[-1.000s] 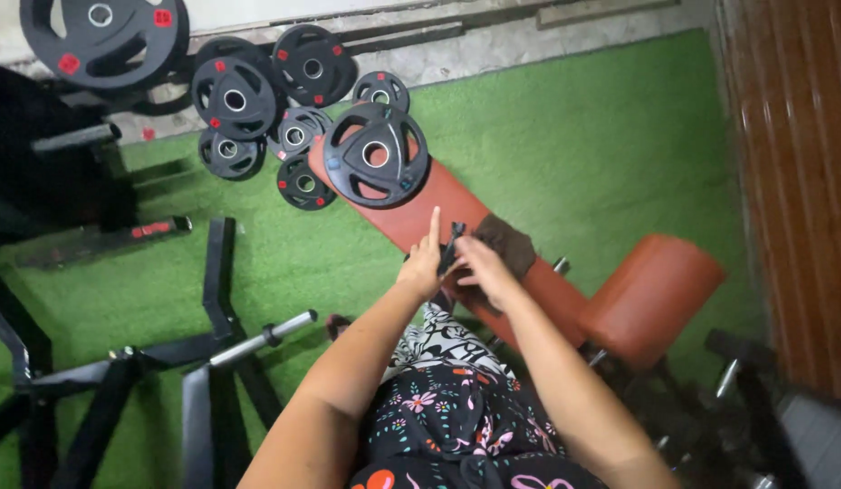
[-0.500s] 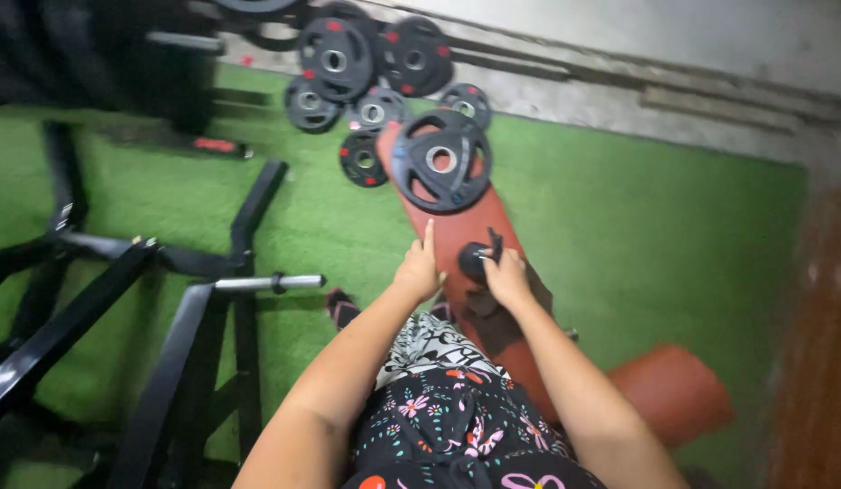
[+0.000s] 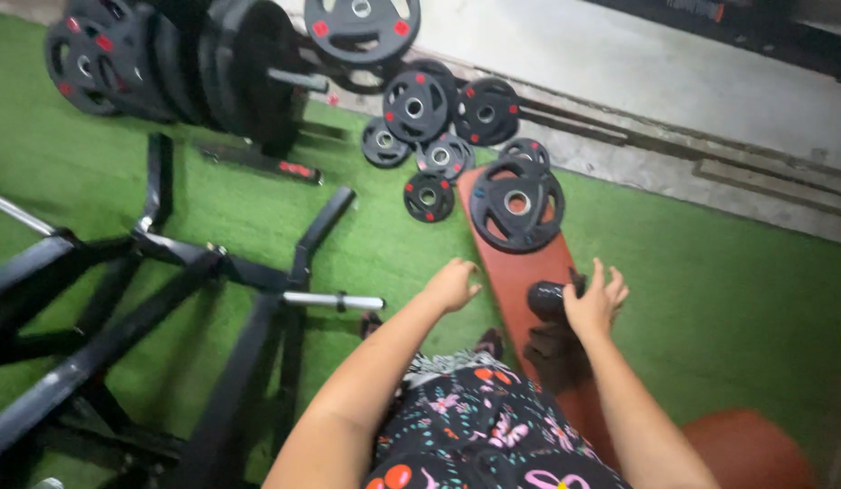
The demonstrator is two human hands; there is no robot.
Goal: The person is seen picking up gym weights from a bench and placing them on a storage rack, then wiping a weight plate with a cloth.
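Observation:
A rust-red padded bench (image 3: 520,272) runs from the floor plates toward me. A black weight plate (image 3: 516,205) lies on its far end. My right hand (image 3: 594,302) rests on a small black cylindrical object (image 3: 547,300) on the bench, fingers spread over it. A dark cloth-like item (image 3: 554,355) lies just below on the bench. At the bench's left edge my left hand (image 3: 452,283) is loosely curled and holds nothing. My floral-patterned clothing (image 3: 479,426) fills the bottom middle.
Several black weight plates with red marks (image 3: 429,136) lie on green turf (image 3: 710,299) beyond the bench. A loaded plate rack (image 3: 212,63) stands at top left. A black steel frame with a chrome peg (image 3: 334,300) stands to the left. Concrete floor (image 3: 638,81) lies beyond.
My hands have come apart: the left moved off to the bench's left edge, the right stays on the black object. The camera swung so the bench sits more to the right.

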